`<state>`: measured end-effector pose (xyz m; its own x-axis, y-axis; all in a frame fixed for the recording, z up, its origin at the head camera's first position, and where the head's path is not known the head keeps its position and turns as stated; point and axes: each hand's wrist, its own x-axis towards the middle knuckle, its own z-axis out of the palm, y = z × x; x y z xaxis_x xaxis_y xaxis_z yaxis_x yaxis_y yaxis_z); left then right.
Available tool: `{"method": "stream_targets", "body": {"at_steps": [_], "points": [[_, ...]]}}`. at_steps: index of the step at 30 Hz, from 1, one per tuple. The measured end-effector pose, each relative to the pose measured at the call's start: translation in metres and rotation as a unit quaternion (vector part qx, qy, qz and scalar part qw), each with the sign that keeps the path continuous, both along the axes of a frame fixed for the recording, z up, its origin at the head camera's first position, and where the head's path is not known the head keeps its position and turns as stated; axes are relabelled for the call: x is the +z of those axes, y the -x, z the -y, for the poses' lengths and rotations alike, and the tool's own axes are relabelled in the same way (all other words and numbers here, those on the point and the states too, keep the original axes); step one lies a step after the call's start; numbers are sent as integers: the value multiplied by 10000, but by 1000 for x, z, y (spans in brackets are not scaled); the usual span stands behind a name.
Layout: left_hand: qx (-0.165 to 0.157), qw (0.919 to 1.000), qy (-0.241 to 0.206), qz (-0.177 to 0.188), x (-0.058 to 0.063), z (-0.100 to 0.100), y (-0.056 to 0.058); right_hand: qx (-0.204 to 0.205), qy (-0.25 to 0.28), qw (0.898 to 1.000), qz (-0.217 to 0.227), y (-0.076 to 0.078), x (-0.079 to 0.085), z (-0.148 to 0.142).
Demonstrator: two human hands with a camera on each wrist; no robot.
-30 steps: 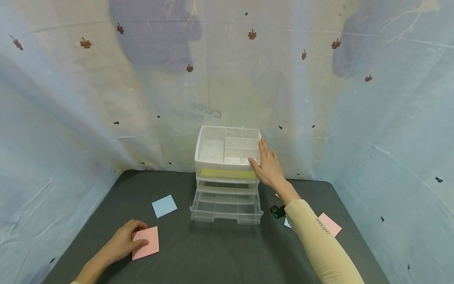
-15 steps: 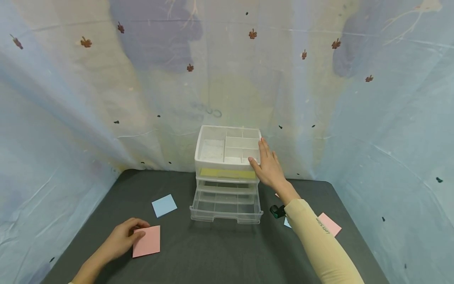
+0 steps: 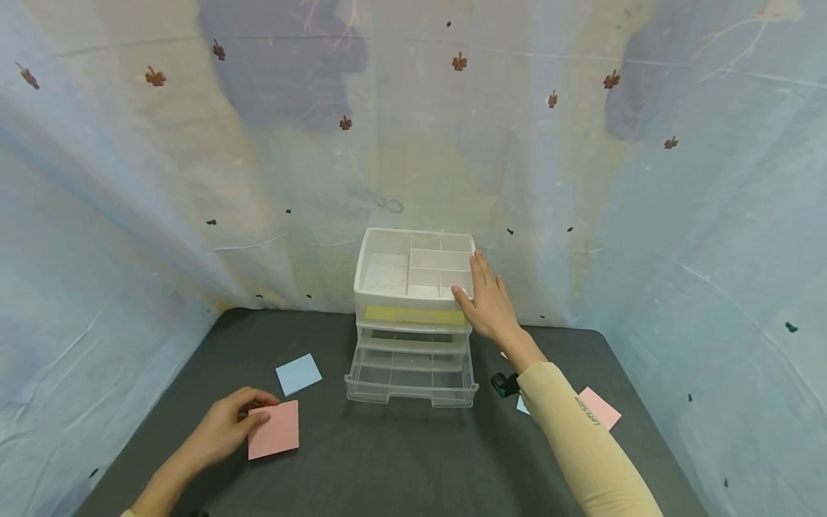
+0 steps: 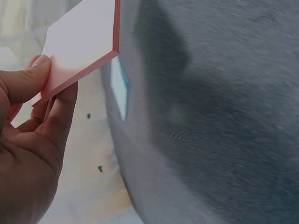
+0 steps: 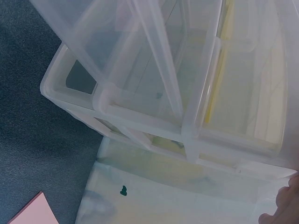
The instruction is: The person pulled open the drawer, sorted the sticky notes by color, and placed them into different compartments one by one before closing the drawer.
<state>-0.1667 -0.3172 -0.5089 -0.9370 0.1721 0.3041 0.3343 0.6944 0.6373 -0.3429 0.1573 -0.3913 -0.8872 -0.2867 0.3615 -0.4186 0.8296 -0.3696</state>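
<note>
My left hand (image 3: 220, 431) pinches a pink sticky note pad (image 3: 276, 429) between thumb and fingers. In the left wrist view the pad (image 4: 84, 32) is tilted and held above the dark table. My right hand (image 3: 492, 305) touches the right side of a white plastic drawer organizer (image 3: 388, 296), its fingers straight. A clear drawer (image 3: 413, 395) of it stands pulled out toward me. Something flat and yellow (image 3: 413, 316) shows inside the upper drawer. The right wrist view catches only the fingertips (image 5: 285, 203) of that hand beside the organizer.
A blue sticky note pad (image 3: 299, 374) lies left of the organizer. To the right, another pink pad (image 3: 601, 408) and a bit of a blue one (image 3: 522, 406) lie partly behind the right arm. A patterned curtain (image 3: 413, 158) surrounds the dark table (image 3: 388, 467).
My left hand has moved slightly right and away from me with the pink sticky note pad, which now tilts up. The right hand and organizer have stayed put.
</note>
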Motion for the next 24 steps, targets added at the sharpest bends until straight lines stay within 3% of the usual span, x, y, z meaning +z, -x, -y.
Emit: {"method": "stream_targets", "body": {"at_steps": [10, 19, 24], "points": [[109, 9976, -576, -370, 22, -18, 1, 38, 13, 10000, -74, 0, 0, 0], [18, 9893, -1367, -514, 39, -41, 6, 8, -17, 10000, -41, 1, -1, 0], [61, 9855, -1563, -650, 48, -57, 10, -11, -54, 10000, -47, 1, 0, 1]]}}
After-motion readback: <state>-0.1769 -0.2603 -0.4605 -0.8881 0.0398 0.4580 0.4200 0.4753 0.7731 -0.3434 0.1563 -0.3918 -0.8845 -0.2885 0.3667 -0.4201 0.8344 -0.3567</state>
